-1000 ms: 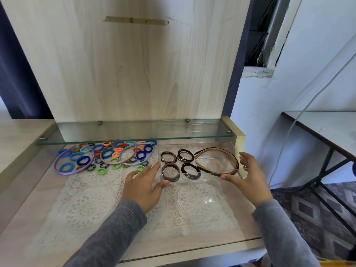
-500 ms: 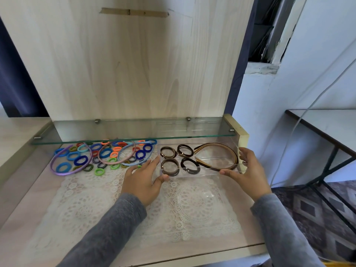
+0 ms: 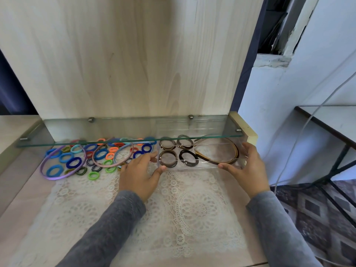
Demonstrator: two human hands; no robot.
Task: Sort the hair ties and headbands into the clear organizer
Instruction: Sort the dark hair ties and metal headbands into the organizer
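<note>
The clear organizer (image 3: 200, 167) stands on the lace mat, its back part under the glass shelf. It holds brown hair ties (image 3: 167, 159), black hair ties (image 3: 188, 157) and a brown headband (image 3: 232, 160). My left hand (image 3: 140, 171) grips its left end, thumb at the front corner. My right hand (image 3: 247, 168) grips its right end. To the left lies a loose pile of coloured hair ties (image 3: 73, 162) with a purple headband (image 3: 55, 177), a pink headband (image 3: 107, 165) and a blue headband (image 3: 123, 151).
A glass shelf (image 3: 115, 130) hangs low over the back of the surface. A white lace mat (image 3: 192, 209) covers the wooden top. A wooden side post (image 3: 248, 132) stands right of the organizer. Further right are a side table (image 3: 337, 118) and a hanging cable (image 3: 300, 135).
Both hands have slid the organizer away from me, so its back now sits under the glass shelf. The loose pile has not moved.
</note>
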